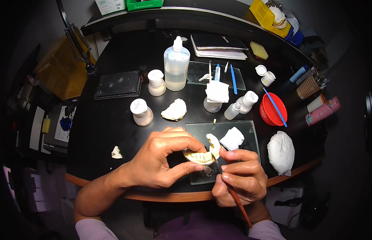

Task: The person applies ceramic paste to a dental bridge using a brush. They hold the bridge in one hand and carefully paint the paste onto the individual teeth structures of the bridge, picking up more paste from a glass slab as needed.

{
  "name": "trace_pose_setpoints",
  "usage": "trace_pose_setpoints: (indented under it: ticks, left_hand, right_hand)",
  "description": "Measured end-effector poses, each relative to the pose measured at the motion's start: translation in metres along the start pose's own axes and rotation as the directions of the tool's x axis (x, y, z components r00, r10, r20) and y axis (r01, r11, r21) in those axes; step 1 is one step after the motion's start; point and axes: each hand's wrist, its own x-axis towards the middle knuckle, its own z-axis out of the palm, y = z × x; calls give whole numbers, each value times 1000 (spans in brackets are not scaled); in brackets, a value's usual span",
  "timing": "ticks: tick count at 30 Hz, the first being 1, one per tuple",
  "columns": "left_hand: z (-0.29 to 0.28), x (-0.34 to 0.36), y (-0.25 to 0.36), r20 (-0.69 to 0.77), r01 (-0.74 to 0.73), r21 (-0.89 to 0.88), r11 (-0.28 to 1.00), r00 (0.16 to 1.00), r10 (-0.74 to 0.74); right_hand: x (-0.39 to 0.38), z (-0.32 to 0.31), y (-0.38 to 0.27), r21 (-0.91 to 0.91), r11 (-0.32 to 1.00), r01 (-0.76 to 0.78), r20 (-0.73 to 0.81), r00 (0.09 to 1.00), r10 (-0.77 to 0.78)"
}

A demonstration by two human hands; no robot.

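My left hand (166, 158) grips a cream-coloured dental cast (198, 157), shaped like an arch with a row of teeth, between thumb and fingers. The cast is held above a glass slab (190, 132) near the table's front edge. In my right hand (244, 176) is a thin brush (236, 198) with a reddish-brown handle, held like a pen. Its dark tip touches or almost touches the cast near the middle of the arch; which of the two I cannot tell. A folded white gauze pad (232, 139) lies on the slab just beyond my right hand.
Jars (142, 113), a clear squeeze bottle (177, 66) and a plaster piece (174, 110) stand or lie beyond my left hand. Right of the slab are a red bowl (270, 119) with a blue stick across it and a white bundle (281, 153). A notebook (218, 42) lies at the back.
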Motion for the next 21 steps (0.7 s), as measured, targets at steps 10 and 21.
trace_pose_setpoints:
  ticks: [10,21]
  left_hand:
    - [0,0,0,-5,-8,-20,1000,1000,8]
    - [-1,-1,-1,3,-11,-11,1000,1000,11]
  right_hand:
    - [-3,0,1,21,1000,14,-20,1000,-13]
    - [-1,1,1,14,1000,22,-2,1000,-22]
